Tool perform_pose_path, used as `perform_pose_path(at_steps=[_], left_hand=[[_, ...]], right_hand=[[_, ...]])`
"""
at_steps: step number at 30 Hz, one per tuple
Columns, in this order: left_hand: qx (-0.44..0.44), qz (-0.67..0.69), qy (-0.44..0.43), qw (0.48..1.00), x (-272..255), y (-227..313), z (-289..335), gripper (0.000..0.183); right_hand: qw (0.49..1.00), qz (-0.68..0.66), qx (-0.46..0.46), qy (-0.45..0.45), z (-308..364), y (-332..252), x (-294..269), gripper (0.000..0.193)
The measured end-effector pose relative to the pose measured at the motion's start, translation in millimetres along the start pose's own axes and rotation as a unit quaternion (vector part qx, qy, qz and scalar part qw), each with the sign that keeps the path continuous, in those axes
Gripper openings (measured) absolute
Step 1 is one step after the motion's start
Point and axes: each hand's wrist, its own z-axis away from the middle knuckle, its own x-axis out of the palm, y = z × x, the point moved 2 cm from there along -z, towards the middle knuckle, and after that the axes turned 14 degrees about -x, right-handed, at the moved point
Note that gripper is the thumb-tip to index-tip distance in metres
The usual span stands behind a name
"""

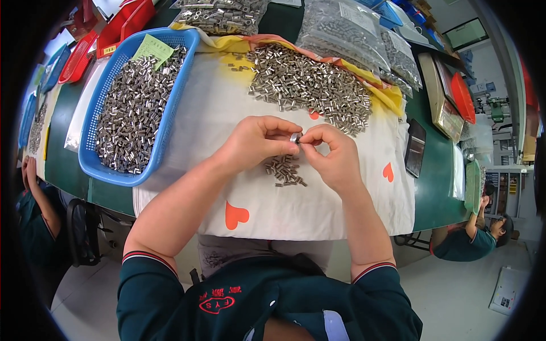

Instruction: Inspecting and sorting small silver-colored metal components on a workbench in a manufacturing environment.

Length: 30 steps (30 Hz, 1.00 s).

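My left hand [256,143] pinches a small shiny metal sleeve [294,137] between thumb and fingers. Close against it, my right hand [333,152] has thumb and forefinger pressed together at the sleeve's right end; whatever they grip is too small to make out. Below the hands lies a small pile of metal sleeves [284,171] on the white cloth [307,213]. A much larger heap of the same short sleeves [310,85] spreads beyond the hands. To the left, a blue plastic basket [85,133] holds many more, with a green paper slip [152,50] on top.
Clear plastic bags [341,28] of metal parts stand at the back. A phone [416,148] lies on the green table [435,199] to the right, near a red tray [462,98]. Red baskets [78,57] stand far left. Other people [475,241] sit on both sides.
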Motion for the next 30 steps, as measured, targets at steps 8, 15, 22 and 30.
perform_pose_path(at_steps=[8, 15, 22, 30], left_hand=[[-0.009, -0.083, 0.050, 0.995, 3, 1, 3, 0.031], [-0.022, -0.061, 0.003, 0.998, 1, -3, 3, 0.033], [0.007, -0.265, -0.006, 0.964, 8, 8, 11, 0.031], [0.021, -0.137, -0.007, 0.990, 3, 2, 6, 0.029]], right_hand=[[0.995, 0.089, -0.032, -0.023, 1, -5, -1, 0.010], [0.997, 0.052, 0.021, -0.055, -2, -1, -10, 0.012], [0.968, 0.223, -0.073, -0.092, -51, 21, -5, 0.011], [0.885, 0.411, -0.168, -0.137, -37, 24, 6, 0.011]])
